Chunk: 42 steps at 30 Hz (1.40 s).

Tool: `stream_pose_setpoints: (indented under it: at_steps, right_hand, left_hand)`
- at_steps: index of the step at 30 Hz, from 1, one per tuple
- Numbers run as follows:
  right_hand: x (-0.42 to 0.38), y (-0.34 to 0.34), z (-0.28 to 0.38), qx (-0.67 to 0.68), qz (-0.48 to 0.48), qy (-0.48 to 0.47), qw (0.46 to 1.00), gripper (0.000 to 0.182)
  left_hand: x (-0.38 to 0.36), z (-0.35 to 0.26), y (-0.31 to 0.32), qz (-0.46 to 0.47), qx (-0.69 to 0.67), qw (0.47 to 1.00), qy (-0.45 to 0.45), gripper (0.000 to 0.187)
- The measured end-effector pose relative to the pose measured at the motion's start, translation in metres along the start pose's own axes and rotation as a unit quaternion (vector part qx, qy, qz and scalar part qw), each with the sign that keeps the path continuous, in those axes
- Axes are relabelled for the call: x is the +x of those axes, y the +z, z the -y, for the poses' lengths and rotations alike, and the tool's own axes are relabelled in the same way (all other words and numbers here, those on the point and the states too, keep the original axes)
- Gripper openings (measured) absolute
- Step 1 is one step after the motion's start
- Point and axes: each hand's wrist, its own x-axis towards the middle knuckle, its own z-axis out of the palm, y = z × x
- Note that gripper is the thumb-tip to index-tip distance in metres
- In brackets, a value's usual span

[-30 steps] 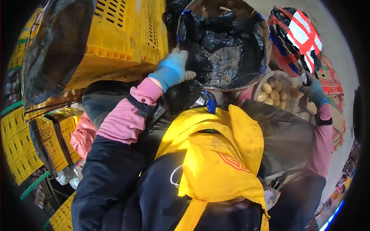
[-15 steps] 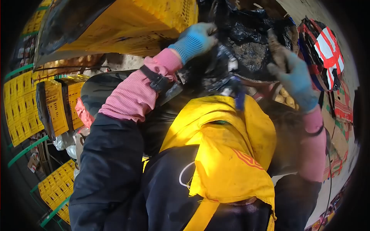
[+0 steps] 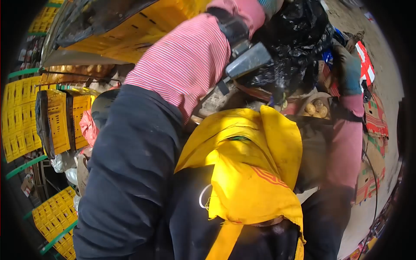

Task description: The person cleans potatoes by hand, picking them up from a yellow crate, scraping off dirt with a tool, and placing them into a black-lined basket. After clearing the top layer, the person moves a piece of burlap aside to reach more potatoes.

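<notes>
My left hand (image 3: 272, 6), in a blue glove, is at the top edge beside a black plastic bag (image 3: 299, 43); its fingers are cut off by the frame. A dark device is strapped to the left wrist, above a pink striped sleeve. My right hand (image 3: 348, 69), gloved in blue with dark, dirty fingers, is at the bag's right side, blurred, and its grip is unclear. Round yellowish potatoes (image 3: 317, 108) lie in an opening below the bag.
A large yellow crate (image 3: 143, 30) stands at upper left. More yellow crates (image 3: 21, 117) are stacked at the left by green bars. A red and white package (image 3: 365, 63) and printed cardboard (image 3: 372, 169) lie at the right. A yellow apron (image 3: 242, 156) covers my lap.
My left hand has moved up and right to the frame's top edge. My right hand has shifted slightly right. The black bag now looks bulkier and covers the dark contents seen before.
</notes>
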Motion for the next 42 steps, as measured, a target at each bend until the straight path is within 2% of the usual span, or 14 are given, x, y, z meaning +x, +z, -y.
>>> stream_pose_setpoints:
  at_steps: [2, 4, 6, 8, 10, 13, 18, 20, 22, 24, 26, 32, 38, 42]
  right_hand:
    - [0.006, 0.012, 0.022, 0.287, -0.126, 0.232, 0.921, 0.043]
    - [0.005, 0.025, -0.009, 0.277, 0.007, 0.332, 0.902, 0.045]
    - [-0.008, 0.05, -0.027, 0.293, 0.002, 0.291, 0.911, 0.043]
    - [-0.009, 0.041, -0.006, 0.288, -0.011, 0.311, 0.905, 0.039]
    - [-0.006, 0.033, -0.01, 0.316, -0.027, 0.282, 0.905, 0.038]
    - [-0.001, -0.005, 0.039, 0.431, -0.022, 0.335, 0.838, 0.039]
    - [0.002, -0.018, 0.06, 0.487, 0.0, 0.343, 0.803, 0.041]
    - [0.004, -0.022, 0.067, 0.491, 0.001, 0.354, 0.796, 0.039]
    - [0.004, -0.025, 0.067, 0.503, 0.011, 0.36, 0.786, 0.038]
    - [0.005, -0.027, 0.072, 0.524, 0.018, 0.368, 0.768, 0.038]
    - [0.01, -0.029, 0.081, 0.532, 0.024, 0.378, 0.757, 0.037]
    - [0.015, -0.039, 0.087, 0.536, 0.023, 0.377, 0.755, 0.038]
    - [0.021, -0.047, 0.078, 0.541, -0.048, 0.376, 0.751, 0.039]
    - [0.025, -0.051, 0.055, 0.532, -0.061, 0.38, 0.754, 0.042]
  left_hand:
    - [-0.007, 0.058, -0.024, 0.027, -0.026, 0.999, 0.019, 0.015]
    - [-0.059, 0.083, -0.035, 0.0, 0.274, 0.961, -0.029, 0.056]
    - [-0.102, 0.105, -0.049, 0.085, 0.594, 0.767, -0.228, 0.097]
    - [-0.127, 0.105, -0.037, 0.138, 0.674, 0.585, -0.43, 0.092]
    - [-0.12, 0.124, -0.067, 0.29, 0.613, 0.59, -0.438, 0.064]
    - [-0.09, 0.102, -0.045, 0.208, 0.719, 0.594, -0.296, 0.051]
    - [-0.012, 0.168, -0.121, 0.139, 0.912, 0.355, 0.149, 0.045]
    - [0.013, 0.192, -0.153, 0.288, 0.942, 0.172, -0.021, 0.041]
    - [0.007, 0.144, -0.086, 0.332, 0.901, 0.234, -0.151, 0.032]
    - [0.002, 0.189, -0.091, 0.257, 0.859, 0.438, -0.061, 0.025]
    - [-0.009, 0.199, -0.061, 0.245, 0.83, 0.502, 0.001, 0.021]
    - [-0.029, 0.225, -0.08, 0.297, 0.806, 0.438, -0.265, 0.028]
    - [-0.061, 0.226, -0.098, 0.176, 0.681, 0.624, -0.34, 0.031]
    - [-0.063, 0.196, -0.089, 0.226, 0.686, 0.629, -0.286, 0.024]
